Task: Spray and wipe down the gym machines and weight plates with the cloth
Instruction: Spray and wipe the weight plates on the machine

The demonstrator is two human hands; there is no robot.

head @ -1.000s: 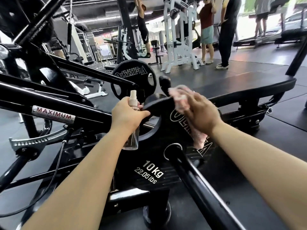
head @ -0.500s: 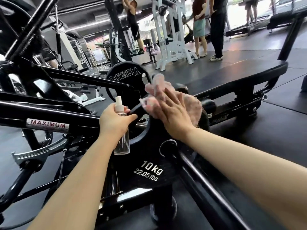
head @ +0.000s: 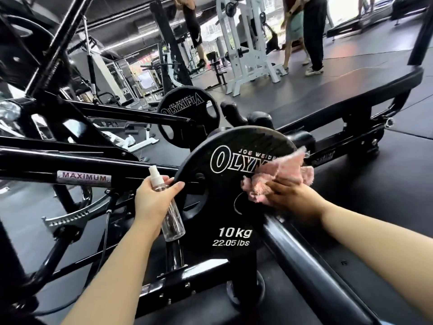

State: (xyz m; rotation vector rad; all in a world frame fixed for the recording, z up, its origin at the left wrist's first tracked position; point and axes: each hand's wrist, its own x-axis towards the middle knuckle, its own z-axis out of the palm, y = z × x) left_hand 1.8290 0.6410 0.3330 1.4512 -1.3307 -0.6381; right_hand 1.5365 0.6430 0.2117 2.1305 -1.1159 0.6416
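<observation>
Nearest the camera, both forearms reach in from 6 o'clock. The left hand (head: 155,198) grips the clear spray bottle (head: 167,204), fingers curled round its body, nozzle up, while the thumb tip rests on the left edge of the 10 kg plate (head: 230,184); this probably steadies the plate against the wiping pressure and keeps the sprayer ready. The right hand (head: 290,195) presses the pink cloth (head: 280,178) against the plate's face at about 3 o'clock from its hub, partly covering the white lettering. Its fingers lie largely under the bunched cloth, so whether they are spread or together cannot be told; they appear to push flat rather than pinch. The plate stands upright on the machine's loading peg, which leaves its printed face open to the cloth. Beyond it, at 11 o'clock, a second plate (head: 185,113) sits on the far arm, not yet touched. At 1 o'clock the padded bench (head: 328,95) extends away. Farther off, people stand beside a white rack (head: 246,43).
</observation>
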